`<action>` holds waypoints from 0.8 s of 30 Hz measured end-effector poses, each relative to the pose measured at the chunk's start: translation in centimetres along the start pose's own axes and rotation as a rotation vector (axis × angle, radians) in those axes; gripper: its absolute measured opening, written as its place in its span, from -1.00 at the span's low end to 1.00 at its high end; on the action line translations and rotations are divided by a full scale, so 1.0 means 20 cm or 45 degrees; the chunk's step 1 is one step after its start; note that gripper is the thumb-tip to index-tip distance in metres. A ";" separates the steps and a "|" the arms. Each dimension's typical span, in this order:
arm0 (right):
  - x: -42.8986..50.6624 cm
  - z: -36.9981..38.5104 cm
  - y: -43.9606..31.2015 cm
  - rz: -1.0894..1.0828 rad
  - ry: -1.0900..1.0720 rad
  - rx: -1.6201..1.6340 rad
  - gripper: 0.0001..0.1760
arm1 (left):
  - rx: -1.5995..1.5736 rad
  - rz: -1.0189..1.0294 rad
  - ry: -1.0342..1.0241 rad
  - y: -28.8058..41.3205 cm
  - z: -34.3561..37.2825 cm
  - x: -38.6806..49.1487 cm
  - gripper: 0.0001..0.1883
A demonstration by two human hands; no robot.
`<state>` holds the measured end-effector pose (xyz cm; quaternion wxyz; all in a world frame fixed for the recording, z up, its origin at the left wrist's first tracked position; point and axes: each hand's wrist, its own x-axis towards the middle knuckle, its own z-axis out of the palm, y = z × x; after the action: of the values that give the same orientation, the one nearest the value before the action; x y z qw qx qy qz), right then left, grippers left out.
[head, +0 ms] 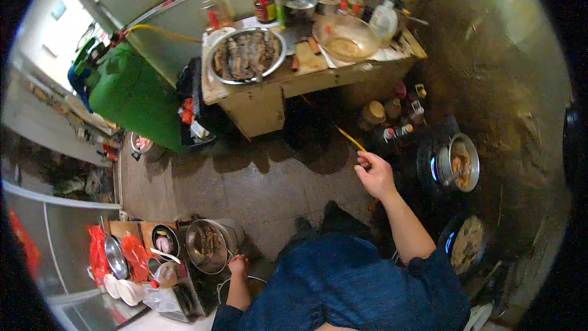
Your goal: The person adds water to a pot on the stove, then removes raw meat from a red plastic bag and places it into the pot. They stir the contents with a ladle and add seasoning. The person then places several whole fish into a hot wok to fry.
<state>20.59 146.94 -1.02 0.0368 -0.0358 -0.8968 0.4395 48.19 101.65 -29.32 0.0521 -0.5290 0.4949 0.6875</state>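
Observation:
My right hand [379, 177] is out in front of me over the floor, fingers loosely bent and thumb apart, with nothing visible in it. A thin yellow hose or strip [350, 139] runs up to its fingertips in the picture; whether they touch is unclear. To my right, a pan [463, 163] of reddish-brown food sits on a lit gas burner [434, 168]. My left hand [238, 264] is curled close to the rim of a large metal pot [190, 226], which holds pieces of brownish food [207, 243]. Blur hides whether it grips anything.
A cabinet [257, 115] ahead bears a metal bowl [281, 62] of dark meat strips and a clear basin [344, 37]. Bottles [398, 132] stand on the floor. A second pan [467, 244] is over a flame at right. At left are red bags [135, 255] and a green container [133, 96].

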 end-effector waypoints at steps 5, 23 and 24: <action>0.64 0.37 -0.21 -0.144 -0.326 0.055 -0.55 | 0.135 0.144 0.438 -0.41 -0.29 0.09 -0.45; 2.83 1.39 -0.70 -0.649 -0.261 -0.949 -0.41 | 1.162 0.451 0.556 0.22 0.41 -0.30 -0.86; 2.85 1.44 -0.72 -0.719 -0.307 -0.971 -0.40 | 0.648 0.286 0.509 0.33 0.44 -0.24 -0.87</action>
<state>-39.29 121.06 -5.24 0.0347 0.2491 -0.9664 0.0536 40.30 107.00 -21.82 0.0085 -0.5654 0.7062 0.4260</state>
